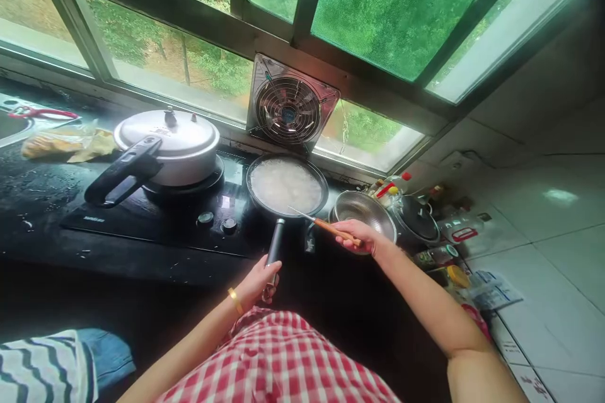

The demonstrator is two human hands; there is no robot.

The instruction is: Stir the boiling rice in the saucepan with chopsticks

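A dark frying pan [259, 206] full of white, bubbling liquid [283, 182] sits on the right side of the black stove. My left hand [265, 277] is wrapped round the pan's black handle [275, 244], which points toward my body. Above and right of it, my right hand [358, 236] grips a cooking utensil by its wooden handle [327, 225]. The utensil's thin metal shaft [302, 213] reaches over the near rim into the pan. Its head is hidden in the liquid, so its kind cannot be told.
A lidded pressure cooker [182, 151] stands on the left burner, its long handle jutting forward. A metal colander [366, 217], a lidded pot [416, 219] and several bottles crowd the right. A fan [288, 114] sits behind the pan. Another person's striped clothing [42, 365] shows lower left.
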